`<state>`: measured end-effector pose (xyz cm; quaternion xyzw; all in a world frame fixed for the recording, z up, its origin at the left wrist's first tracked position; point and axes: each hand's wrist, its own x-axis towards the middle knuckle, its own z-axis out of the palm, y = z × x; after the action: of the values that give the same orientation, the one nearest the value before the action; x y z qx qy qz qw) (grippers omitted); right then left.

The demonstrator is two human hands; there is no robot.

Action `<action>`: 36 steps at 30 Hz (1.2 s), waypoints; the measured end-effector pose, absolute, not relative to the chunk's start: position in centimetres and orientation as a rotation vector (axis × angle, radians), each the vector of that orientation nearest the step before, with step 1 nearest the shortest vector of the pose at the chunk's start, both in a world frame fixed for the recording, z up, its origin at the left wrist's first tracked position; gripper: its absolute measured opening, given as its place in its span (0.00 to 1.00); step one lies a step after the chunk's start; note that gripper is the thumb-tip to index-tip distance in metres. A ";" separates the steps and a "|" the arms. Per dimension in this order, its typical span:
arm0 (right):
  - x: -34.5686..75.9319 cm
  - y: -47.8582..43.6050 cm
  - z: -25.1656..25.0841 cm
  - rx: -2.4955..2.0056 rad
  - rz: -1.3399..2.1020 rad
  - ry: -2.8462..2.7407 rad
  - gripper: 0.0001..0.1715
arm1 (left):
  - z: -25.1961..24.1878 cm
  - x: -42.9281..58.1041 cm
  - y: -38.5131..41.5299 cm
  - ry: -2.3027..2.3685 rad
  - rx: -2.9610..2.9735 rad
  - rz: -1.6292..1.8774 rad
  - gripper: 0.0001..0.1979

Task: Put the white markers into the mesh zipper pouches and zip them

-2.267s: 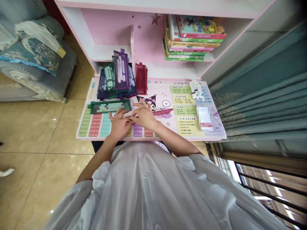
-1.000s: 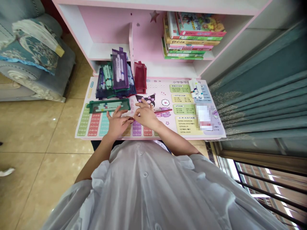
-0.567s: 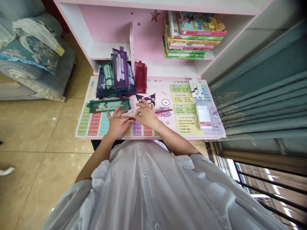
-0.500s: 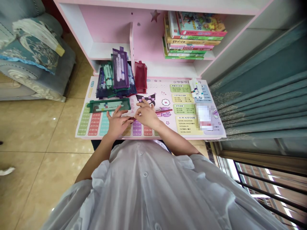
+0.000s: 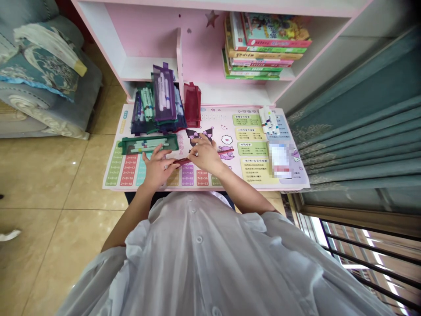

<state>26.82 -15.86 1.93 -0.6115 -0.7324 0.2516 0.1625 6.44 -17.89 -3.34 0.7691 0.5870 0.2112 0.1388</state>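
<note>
A dark red pouch [image 5: 182,161], seen nearly edge-on, spans both my hands just above the desk's front half. Its left end is pinched between the thumb and fingers of my left hand [image 5: 155,169]. My right hand [image 5: 207,154] grips its upper edge near the middle, fingertips pressed together; the rest of the pouch pokes out to the right behind that hand. Whatever lies inside it, if anything, is hidden. Just beyond my left hand lies a green mesh pouch [image 5: 149,144] with pale markers in it.
Filled mesh pouches, a purple one [image 5: 163,94] on top, are piled at the back left beside flat red pouches [image 5: 192,105]. White markers [image 5: 269,121] and a pale blurred-out item [image 5: 280,160] lie at the right. Books [image 5: 263,57] are stacked on the shelf.
My right hand has slid a little to the right along the red pouch, away from my left hand, baring more of its edge between them. My left hand has shifted slightly left.
</note>
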 end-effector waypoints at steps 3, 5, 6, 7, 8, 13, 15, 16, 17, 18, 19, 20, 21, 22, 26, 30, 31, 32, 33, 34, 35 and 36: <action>26.9 -15.8 2.0 -1.748 0.732 -2.086 0.08 | -3.2 6.4 -17.9 1.703 2.230 0.600 0.06; 26.9 -15.8 1.9 -1.753 0.735 -2.081 0.08 | -3.1 6.4 -18.0 1.707 2.228 0.594 0.07; 27.0 -15.8 1.9 -1.758 0.734 -2.076 0.09 | -3.0 6.4 -18.0 1.708 2.226 0.592 0.07; 27.1 -15.8 1.9 -1.762 0.731 -2.071 0.09 | -3.0 6.3 -18.0 1.708 2.224 0.589 0.07; 27.1 -15.7 1.9 -1.765 0.728 -2.065 0.09 | -2.9 6.2 -18.0 1.708 2.223 0.587 0.07; 27.5 -15.6 2.0 -1.789 0.727 -2.057 0.08 | -3.0 5.8 -18.1 1.709 2.227 0.589 0.08; 27.6 -15.6 2.0 -1.795 0.727 -2.058 0.07 | -3.0 5.7 -18.1 1.709 2.224 0.592 0.08; 27.6 -15.6 2.0 -1.797 0.727 -2.058 0.07 | -3.0 5.7 -18.1 1.708 2.222 0.594 0.08; 27.6 -15.6 2.0 -1.798 0.728 -2.056 0.07 | -3.0 5.7 -18.1 1.706 2.221 0.594 0.08; 27.6 -15.6 2.0 -1.801 0.731 -2.053 0.07 | -3.0 5.7 -18.1 1.705 2.221 0.595 0.08; 27.6 -15.6 2.0 -1.801 0.737 -2.050 0.07 | -3.0 5.7 -18.0 1.704 2.222 0.595 0.08; 27.6 -15.7 1.9 -1.799 0.743 -2.044 0.08 | -3.1 5.7 -18.0 1.703 2.223 0.597 0.08; 27.7 -15.7 1.9 -1.793 0.747 -2.037 0.08 | -3.1 5.7 -18.0 1.704 2.224 0.599 0.08; 27.8 -15.7 1.8 -1.788 0.748 -2.027 0.08 | -3.1 5.6 -18.0 1.707 2.222 0.601 0.08; 28.3 -15.6 1.6 -1.785 0.754 -1.996 0.08 | -3.1 5.5 -17.8 1.727 2.211 0.614 0.08; 28.6 -15.6 1.4 -1.791 0.750 -1.987 0.09 | -3.0 5.4 -17.6 1.723 2.206 0.604 0.08; 28.6 -15.6 1.4 -1.791 0.751 -1.985 0.09 | -3.0 5.5 -17.6 1.724 2.207 0.604 0.08; 28.6 -15.6 1.3 -1.788 0.755 -1.986 0.08 | -3.0 5.5 -17.5 1.726 2.209 0.605 0.08; 28.6 -15.6 1.3 -1.788 0.759 -1.985 0.08 | -3.0 5.6 -17.5 1.728 2.214 0.607 0.08; 28.6 -15.6 1.3 -1.788 0.763 -1.985 0.08 | -3.0 5.6 -17.4 1.731 2.221 0.609 0.08; 28.6 -15.6 1.3 -1.790 0.763 -1.985 0.08 | -3.0 5.7 -17.4 1.733 2.230 0.610 0.08; 28.6 -15.6 1.3 -1.792 0.761 -1.987 0.08 | -3.0 5.8 -17.3 1.734 2.238 0.610 0.08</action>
<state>28.59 -15.57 1.31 -0.6339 -0.7026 0.2691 0.1789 5.84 -17.32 -3.01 0.7669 0.5943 0.2091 0.1222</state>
